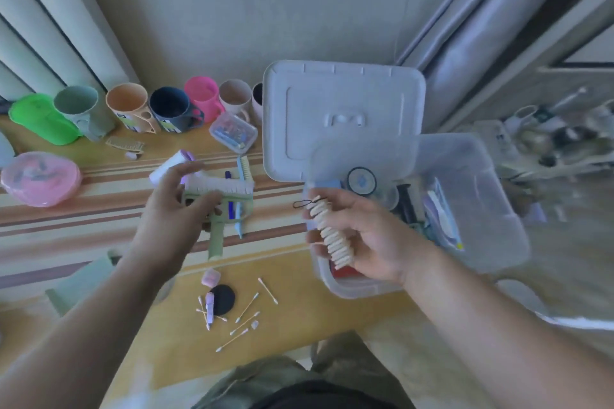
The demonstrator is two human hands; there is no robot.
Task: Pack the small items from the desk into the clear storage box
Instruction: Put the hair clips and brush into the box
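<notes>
Right hand (358,236) grasping a cream ribbed comb-like strip (332,236) over the clear plastic storage box (481,209), ready to drop; left hand (179,206) clutching a pale green brush (219,209) above the surface

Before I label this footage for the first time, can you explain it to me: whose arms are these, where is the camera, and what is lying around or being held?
There is no machine here: a person packs by hand, and one camera worn on the head looks down at the desk. The right hand holds a cream ridged coil above the clear storage box, which already contains several items. The box's lid stands propped behind it. The left hand grips a green brush-like tool together with a small white tube. On the desk lie cotton swabs, a black round pad, a row of cups and a pink bowl.
</notes>
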